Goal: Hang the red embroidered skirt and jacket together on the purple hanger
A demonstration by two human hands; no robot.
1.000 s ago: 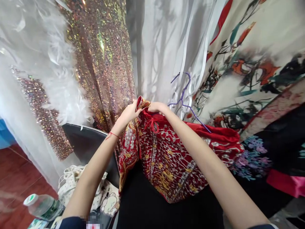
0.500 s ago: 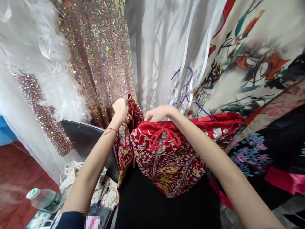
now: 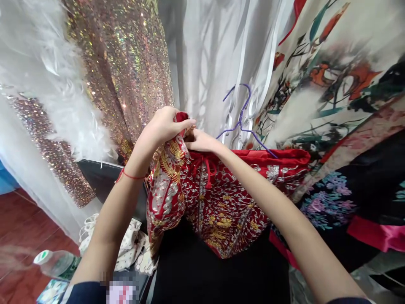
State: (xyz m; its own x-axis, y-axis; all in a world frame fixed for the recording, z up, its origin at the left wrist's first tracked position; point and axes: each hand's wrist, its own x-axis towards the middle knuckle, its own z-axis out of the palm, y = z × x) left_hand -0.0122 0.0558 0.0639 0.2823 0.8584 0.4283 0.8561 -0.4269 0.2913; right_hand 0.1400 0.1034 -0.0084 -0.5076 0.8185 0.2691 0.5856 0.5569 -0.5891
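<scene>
A red garment (image 3: pixel 228 198) with gold and silver embroidery hangs in front of me on a purple hanger (image 3: pixel 242 122). My left hand (image 3: pixel 164 124) is closed on the garment's upper left edge, lifting a fold of it. My right hand (image 3: pixel 198 141) is pinched on the cloth right beside it, at the collar near a red knotted cord (image 3: pixel 207 166). The two hands almost touch.
A sequined gold dress (image 3: pixel 126 71) and white feathery fabric (image 3: pixel 60 93) hang to the left. White sheer cloth hangs behind, a floral printed robe (image 3: pixel 332 84) to the right. Below left are a black chair (image 3: pixel 104 181), a white bag (image 3: pixel 126 245) and a plastic water bottle (image 3: pixel 53 264) on a wooden floor.
My hands, apart half a second ago, have come together at the garment's top. The left hand has raised its fold of cloth higher and toward the right hand.
</scene>
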